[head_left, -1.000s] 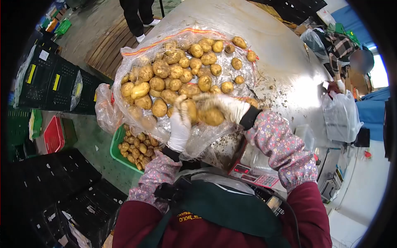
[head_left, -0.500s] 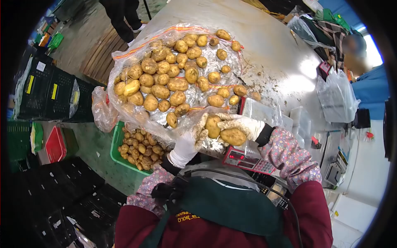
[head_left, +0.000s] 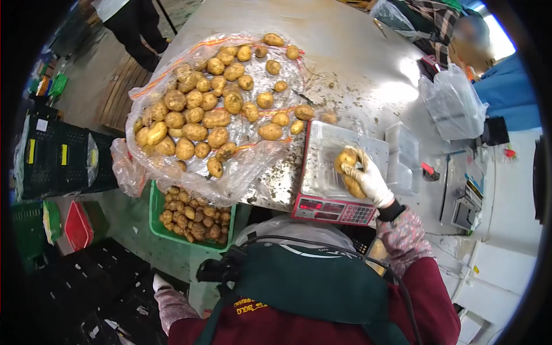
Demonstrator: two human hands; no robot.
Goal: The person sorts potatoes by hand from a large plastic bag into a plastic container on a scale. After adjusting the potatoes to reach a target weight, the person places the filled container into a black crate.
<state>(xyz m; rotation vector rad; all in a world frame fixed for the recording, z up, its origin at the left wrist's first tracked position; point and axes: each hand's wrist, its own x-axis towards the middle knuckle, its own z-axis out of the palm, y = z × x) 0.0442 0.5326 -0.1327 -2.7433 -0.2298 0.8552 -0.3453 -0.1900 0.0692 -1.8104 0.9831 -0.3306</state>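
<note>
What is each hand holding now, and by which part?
The right hand holds potatoes from above, over the scale. The left hand hangs low beside the body; whether it holds anything cannot be told.

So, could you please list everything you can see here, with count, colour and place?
potatoes: dozens, yellow-brown, on the clear bag
clear bag: one, spread on the steel table
green crate: one, holds more potatoes, on the floor
scale: one, red front, at the table edge
black crates: several, floor at left
co-worker: one, blue sleeve, far side
right hand: white glove, holding potatoes over the scale
left hand: white glove, lowered, empty as far as visible
</note>
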